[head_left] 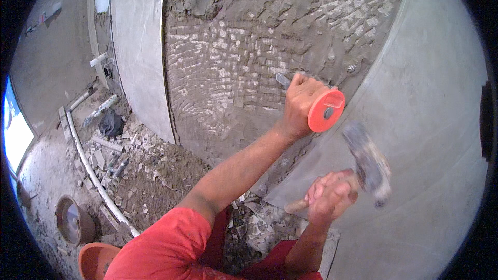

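My left hand is wrapped round a chisel with a round orange hand guard. The chisel's grey metal tip sticks out past my thumb, at the rough mortar wall; whether it touches is hard to tell. Lower and to the right, my right hand grips a hammer by its wooden handle. Motion blurs the hammer's dark head, which stands apart from the chisel guard. Many chipped, pale notches cover the mortar in rows.
Smooth grey panels flank the mortar, one at the right and one at the left. Rubble lies along the wall's foot. A white pipe crosses the floor beside a round bucket and an orange container.
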`<act>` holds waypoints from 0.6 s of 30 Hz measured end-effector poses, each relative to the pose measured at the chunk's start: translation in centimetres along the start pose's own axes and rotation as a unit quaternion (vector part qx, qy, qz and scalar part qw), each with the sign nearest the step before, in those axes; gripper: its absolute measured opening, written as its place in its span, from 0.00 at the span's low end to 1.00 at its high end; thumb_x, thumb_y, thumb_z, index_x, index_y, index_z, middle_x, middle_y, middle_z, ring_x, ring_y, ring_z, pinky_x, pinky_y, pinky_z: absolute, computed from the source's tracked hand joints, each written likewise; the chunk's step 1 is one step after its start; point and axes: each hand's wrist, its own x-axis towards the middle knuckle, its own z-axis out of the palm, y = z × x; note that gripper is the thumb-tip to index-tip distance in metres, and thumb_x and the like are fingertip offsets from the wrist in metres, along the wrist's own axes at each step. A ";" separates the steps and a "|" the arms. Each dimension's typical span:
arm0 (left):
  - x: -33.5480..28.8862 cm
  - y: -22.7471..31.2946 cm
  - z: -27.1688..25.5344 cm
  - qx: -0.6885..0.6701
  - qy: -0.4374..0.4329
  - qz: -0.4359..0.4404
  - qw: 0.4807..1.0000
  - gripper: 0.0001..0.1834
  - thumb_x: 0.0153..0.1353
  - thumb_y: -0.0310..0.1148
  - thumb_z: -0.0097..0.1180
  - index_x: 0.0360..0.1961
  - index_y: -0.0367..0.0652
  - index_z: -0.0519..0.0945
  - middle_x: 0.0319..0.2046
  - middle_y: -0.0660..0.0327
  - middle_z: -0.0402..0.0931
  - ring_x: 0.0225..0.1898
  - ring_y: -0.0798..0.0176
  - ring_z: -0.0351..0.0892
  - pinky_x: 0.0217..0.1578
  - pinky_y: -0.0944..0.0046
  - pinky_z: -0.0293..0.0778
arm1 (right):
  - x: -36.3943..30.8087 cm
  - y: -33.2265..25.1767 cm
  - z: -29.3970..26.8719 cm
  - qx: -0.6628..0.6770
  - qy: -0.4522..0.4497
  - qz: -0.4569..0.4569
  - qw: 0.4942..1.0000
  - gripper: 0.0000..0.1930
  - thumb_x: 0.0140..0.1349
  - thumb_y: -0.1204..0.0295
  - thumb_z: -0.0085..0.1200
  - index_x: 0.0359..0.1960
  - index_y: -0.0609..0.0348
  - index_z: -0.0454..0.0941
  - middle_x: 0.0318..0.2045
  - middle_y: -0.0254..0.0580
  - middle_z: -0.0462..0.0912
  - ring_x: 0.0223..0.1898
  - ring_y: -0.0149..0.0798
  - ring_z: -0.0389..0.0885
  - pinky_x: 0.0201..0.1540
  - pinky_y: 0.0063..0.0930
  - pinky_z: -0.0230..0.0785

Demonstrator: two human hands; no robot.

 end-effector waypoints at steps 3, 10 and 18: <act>-0.3 0.1 0.6 -0.009 -0.005 -0.007 1.000 0.09 0.48 0.30 0.67 0.30 0.44 0.80 0.22 0.63 0.74 0.26 0.58 0.75 0.32 0.56 0.63 | 0.8 2.3 -0.7 -0.167 -0.010 -0.120 0.979 0.24 0.72 0.48 0.49 0.29 0.55 0.62 0.15 0.32 0.64 0.11 0.26 0.63 0.10 0.23 0.60; 0.0 -1.4 -0.7 0.024 -0.028 0.003 0.999 0.09 0.47 0.32 0.67 0.30 0.45 0.80 0.24 0.62 0.77 0.27 0.58 0.76 0.33 0.56 0.64 | 0.7 0.3 0.7 -0.016 0.015 0.057 0.998 0.22 0.74 0.55 0.46 0.25 0.55 0.61 0.13 0.30 0.63 0.11 0.25 0.64 0.10 0.25 0.60; -0.6 -2.3 -2.6 0.051 -0.097 0.015 0.994 0.13 0.43 0.34 0.69 0.32 0.46 0.82 0.26 0.63 0.79 0.30 0.58 0.79 0.34 0.55 0.66 | 1.1 1.4 0.3 -0.108 -0.075 0.156 0.979 0.22 0.74 0.47 0.45 0.30 0.52 0.65 0.13 0.29 0.63 0.10 0.26 0.64 0.11 0.24 0.59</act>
